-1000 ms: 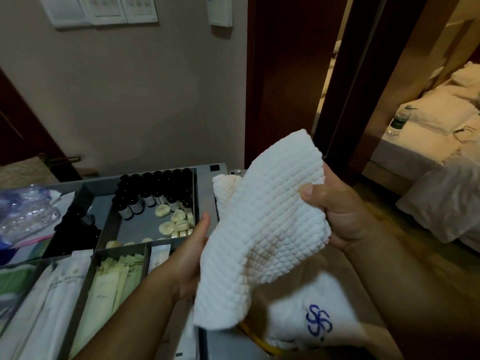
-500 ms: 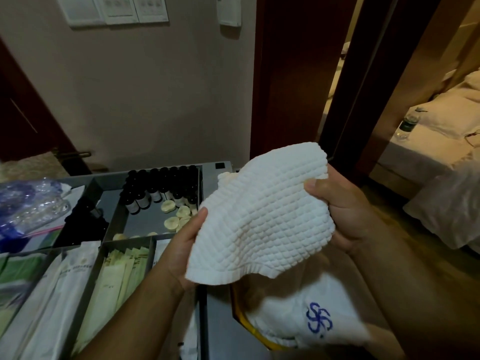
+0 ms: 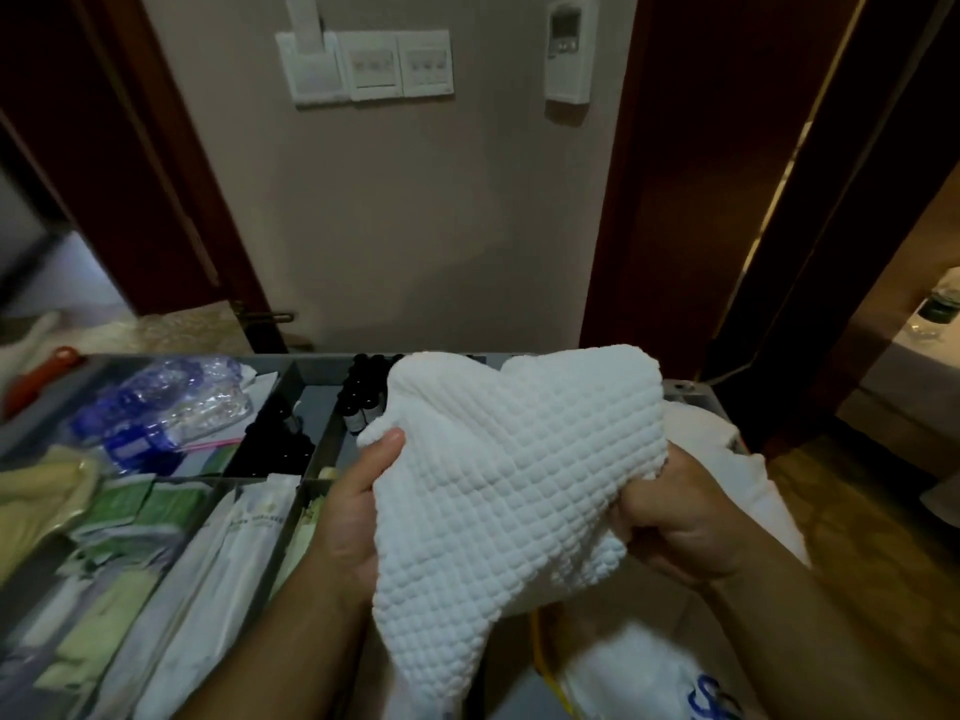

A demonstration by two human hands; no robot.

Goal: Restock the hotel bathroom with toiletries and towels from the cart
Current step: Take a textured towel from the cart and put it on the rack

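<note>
A white waffle-textured towel (image 3: 514,491) hangs bunched between both hands above the cart. My left hand (image 3: 353,506) grips its left edge, thumb on top. My right hand (image 3: 675,517) clutches the right side with fingers curled into the cloth. Below lies the grey cart tray (image 3: 306,407) with dividers. Small dark toiletry bottles (image 3: 363,397) stand in its back compartment, partly hidden by the towel. White and green sachet packets (image 3: 197,553) fill the front compartments.
A plastic bag with blue print (image 3: 161,413) lies at the tray's back left. White linen with a blue logo (image 3: 665,672) sits low right. Wall switches (image 3: 369,65) face me; dark door frames (image 3: 691,200) stand on both sides, with a bedroom beyond on the right.
The camera has turned left and tilted up. Both hands gathered the towel lower and closer together; my right hand sank under its right edge.
</note>
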